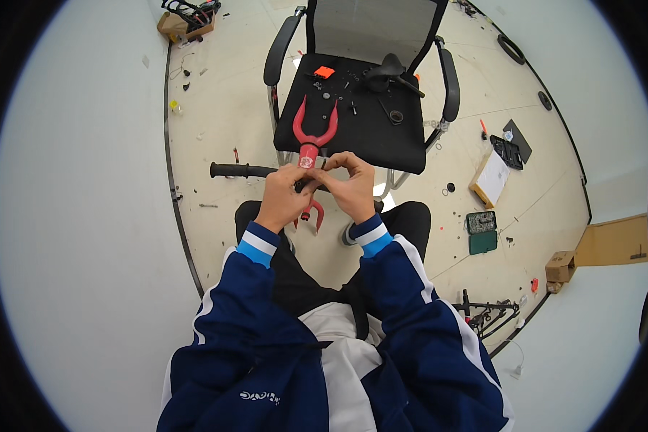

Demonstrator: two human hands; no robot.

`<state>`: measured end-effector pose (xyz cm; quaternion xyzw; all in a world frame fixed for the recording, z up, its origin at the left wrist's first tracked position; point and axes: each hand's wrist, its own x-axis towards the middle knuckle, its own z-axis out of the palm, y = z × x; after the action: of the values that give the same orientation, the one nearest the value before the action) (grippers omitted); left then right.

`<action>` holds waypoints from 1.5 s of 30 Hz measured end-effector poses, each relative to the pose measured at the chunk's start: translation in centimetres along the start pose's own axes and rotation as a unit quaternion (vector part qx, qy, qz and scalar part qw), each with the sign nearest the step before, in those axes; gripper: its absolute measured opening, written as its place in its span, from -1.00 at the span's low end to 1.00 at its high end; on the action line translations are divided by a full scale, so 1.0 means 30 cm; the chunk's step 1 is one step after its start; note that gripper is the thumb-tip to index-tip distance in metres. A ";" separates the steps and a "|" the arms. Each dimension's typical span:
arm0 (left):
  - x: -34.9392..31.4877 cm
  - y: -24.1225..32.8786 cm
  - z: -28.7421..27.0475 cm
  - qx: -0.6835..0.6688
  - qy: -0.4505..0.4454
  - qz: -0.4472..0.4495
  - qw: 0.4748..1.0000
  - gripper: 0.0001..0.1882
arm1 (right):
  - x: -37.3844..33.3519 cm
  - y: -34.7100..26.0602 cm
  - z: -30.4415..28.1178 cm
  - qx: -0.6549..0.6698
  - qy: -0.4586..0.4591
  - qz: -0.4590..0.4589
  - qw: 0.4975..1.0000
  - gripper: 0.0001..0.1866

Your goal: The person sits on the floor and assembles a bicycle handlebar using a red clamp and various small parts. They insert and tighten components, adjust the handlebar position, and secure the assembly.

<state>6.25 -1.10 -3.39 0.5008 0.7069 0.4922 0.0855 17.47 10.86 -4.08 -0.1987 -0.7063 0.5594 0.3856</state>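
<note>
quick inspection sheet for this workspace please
surface: black office chair seat, strewn with small parts
job's things: red two-pronged fork over the seat; black handlebar grip to its left
clutter: black saddle and orange piece on the seat; open green case beyond
hands: left hand and right hand meet at the fork's near end; exact grip hidden
cables: white plug with thin cord, lower right
surroundings: pale walls, cardboard box

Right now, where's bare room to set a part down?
Seat, front-right corner: right of the fork, nearer than the saddle. Floor beside the left armrest. Crowded: seat's rear half, with saddle, orange piece, small parts.
</note>
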 end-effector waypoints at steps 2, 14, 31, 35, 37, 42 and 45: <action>0.005 -0.013 0.008 -0.023 -0.002 0.031 0.999 -0.78 | 0.009 -0.046 0.008 0.050 0.005 -0.007 0.999 -0.82; 0.012 0.046 0.001 0.005 0.018 0.001 1.000 -0.79 | -0.007 0.007 -0.017 0.052 0.004 0.033 0.998 -0.79; -0.001 0.015 0.017 -0.001 0.023 0.010 1.000 -0.83 | -0.022 0.010 0.000 0.119 0.050 0.060 0.990 -0.82; -0.015 -0.004 0.034 -0.030 0.036 -0.043 0.998 -0.80 | -0.021 0.012 0.026 0.082 0.074 0.046 0.993 -0.78; -0.023 -0.010 0.040 -0.015 0.043 -0.017 0.999 -0.79 | -0.019 -0.016 0.026 0.099 0.065 0.056 0.991 -0.77; -0.009 -0.006 0.016 -0.020 -0.003 0.021 1.000 -0.75 | 0.006 -0.027 -0.017 0.195 -0.078 0.089 0.974 -0.75; 0.000 -0.031 -0.013 -0.044 -0.037 0.039 0.998 -0.74 | 0.004 -0.003 -0.023 0.173 -0.119 0.072 0.975 -0.76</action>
<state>5.42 -1.34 -3.90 0.5418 0.6609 0.5064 0.1145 17.94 11.36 -3.92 -0.1110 -0.6236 0.7190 0.2861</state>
